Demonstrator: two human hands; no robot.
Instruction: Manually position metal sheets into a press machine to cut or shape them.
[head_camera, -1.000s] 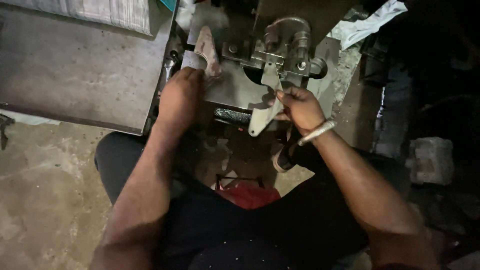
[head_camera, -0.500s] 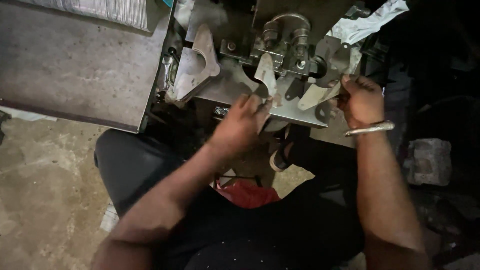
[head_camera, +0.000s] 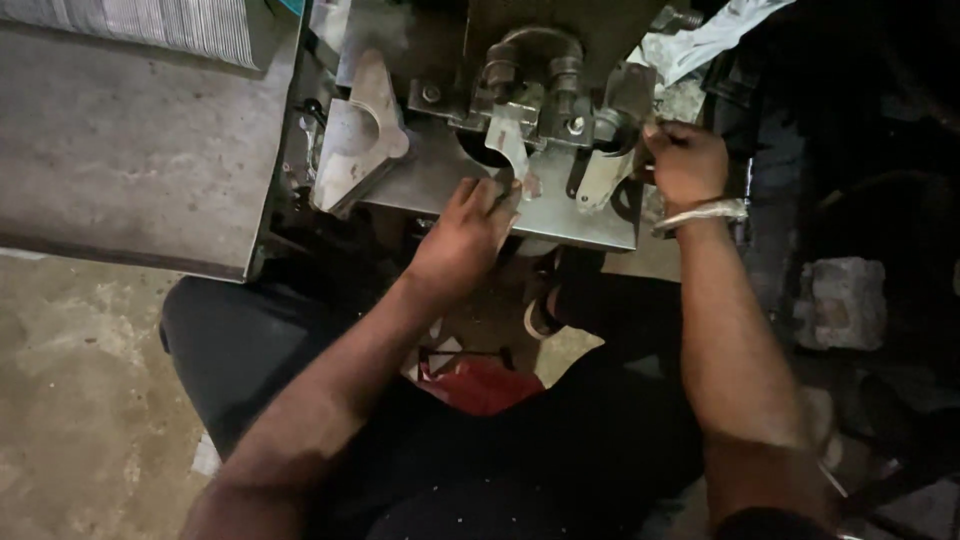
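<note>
Two bare hands work at a metal press (head_camera: 520, 90) — the left hand (head_camera: 462, 240) pinches a pale cut piece (head_camera: 512, 150) on the steel plate (head_camera: 560, 215). The right hand (head_camera: 688, 165) is closed around a lever (head_camera: 600, 180) at the plate's right edge.

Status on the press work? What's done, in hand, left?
Done: a stack of cut metal pieces lies on the machine bed's left side. In hand: left hand touches a pale strip under the tool; right hand grips another piece. What is left cannot be told.
</note>
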